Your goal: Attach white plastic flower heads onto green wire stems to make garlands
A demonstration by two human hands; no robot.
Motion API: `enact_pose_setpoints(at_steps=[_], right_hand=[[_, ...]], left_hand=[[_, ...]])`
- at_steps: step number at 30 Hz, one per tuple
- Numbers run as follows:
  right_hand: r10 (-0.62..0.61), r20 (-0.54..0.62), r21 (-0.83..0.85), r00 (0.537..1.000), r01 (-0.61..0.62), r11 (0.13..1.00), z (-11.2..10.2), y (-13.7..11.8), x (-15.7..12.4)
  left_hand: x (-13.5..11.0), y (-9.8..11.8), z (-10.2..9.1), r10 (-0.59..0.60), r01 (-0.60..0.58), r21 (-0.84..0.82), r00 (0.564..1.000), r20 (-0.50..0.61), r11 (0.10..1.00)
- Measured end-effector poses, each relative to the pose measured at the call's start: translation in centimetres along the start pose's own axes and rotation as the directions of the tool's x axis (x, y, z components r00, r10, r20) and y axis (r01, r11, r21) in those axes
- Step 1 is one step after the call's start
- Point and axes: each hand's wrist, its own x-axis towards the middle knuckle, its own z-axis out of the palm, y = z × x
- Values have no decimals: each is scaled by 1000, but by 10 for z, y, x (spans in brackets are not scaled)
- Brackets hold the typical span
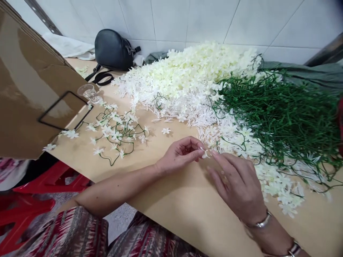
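Head view: left hand [183, 154] pinches white flower [205, 154]; right hand [239, 184] beside it, can't tell grip; green stems [286, 114] right.

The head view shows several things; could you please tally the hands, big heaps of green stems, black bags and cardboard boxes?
Hands, left hand and right hand: 2
Big green stem heap: 1
Black bag: 1
Cardboard box: 1
Total: 5

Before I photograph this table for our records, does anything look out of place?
Perhaps the black bag: it sits beside the white flower pile, a personal item among craft parts. One loose flower lies apart from the pile.
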Motion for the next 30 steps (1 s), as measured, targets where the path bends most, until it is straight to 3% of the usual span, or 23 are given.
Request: enact_pose_setpoints(at_steps=[4, 9, 13, 19, 23, 28, 30], right_hand=[[218, -53, 231, 975, -200, 952, 11, -7, 4], [513, 37, 521, 858, -455, 723, 16, -12, 4], [517, 58, 545, 854, -461, 700, 18, -12, 8], [480, 29, 525, 877, -422, 739, 16, -2, 8], [557, 62, 530, 828, -500, 685, 12, 10, 3], [671, 132, 604, 729, -596, 529, 11, 17, 0], [666, 160, 638, 729, -591, 494, 13, 17, 1]], left_hand=[[-3, -1, 1, 56, -62, 92, 996, 69, 994], [-10, -9, 6, 8, -6, 176, 1000, -11, 984], [-13, -12, 11, 0, 13, 208, 998, -60, 978], [-13, -6, 10, 109, -126, 318, 992, 69, 940], [-12, -1, 8, 113, -172, 354, 977, 179, 919], [-11, -3, 7, 109, -139, 347, 988, 107, 928], [-11, -5, 7, 116, -141, 349, 989, 92, 926]])
